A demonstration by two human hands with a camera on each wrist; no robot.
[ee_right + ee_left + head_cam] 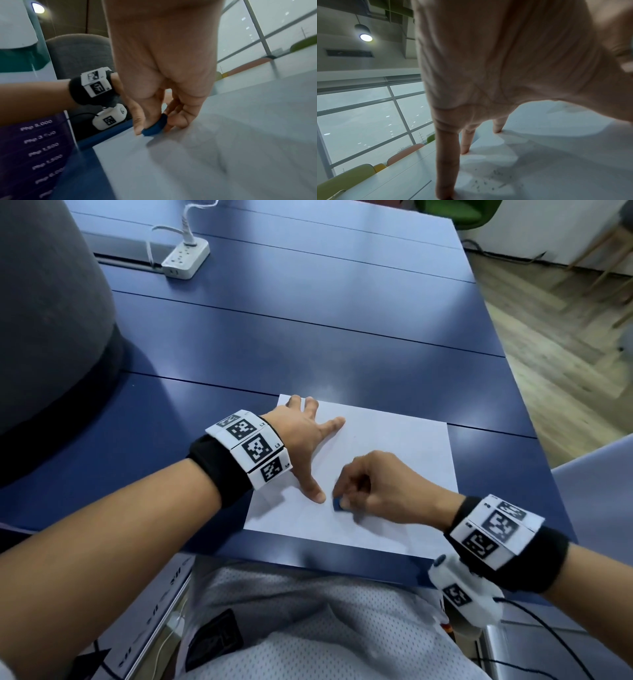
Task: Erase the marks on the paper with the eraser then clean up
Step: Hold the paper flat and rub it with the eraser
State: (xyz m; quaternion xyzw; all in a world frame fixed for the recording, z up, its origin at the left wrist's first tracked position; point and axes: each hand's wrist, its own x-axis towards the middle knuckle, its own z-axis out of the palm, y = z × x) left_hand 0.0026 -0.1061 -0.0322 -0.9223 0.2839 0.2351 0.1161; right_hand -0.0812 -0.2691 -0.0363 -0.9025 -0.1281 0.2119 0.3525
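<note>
A white sheet of paper lies on the blue table near its front edge. My left hand rests spread on the sheet's far left part, fingers straight and pressing it down; the thumb points toward me. My right hand pinches a small blue eraser and holds its tip against the paper just right of the left thumb. In the right wrist view the eraser sits between thumb and fingers, touching the paper. In the left wrist view dark eraser crumbs lie scattered on the paper beside the fingers.
A white power strip with a plugged cable sits at the far left of the table. A large grey rounded object stands on the left. The table's right edge drops to a wooden floor.
</note>
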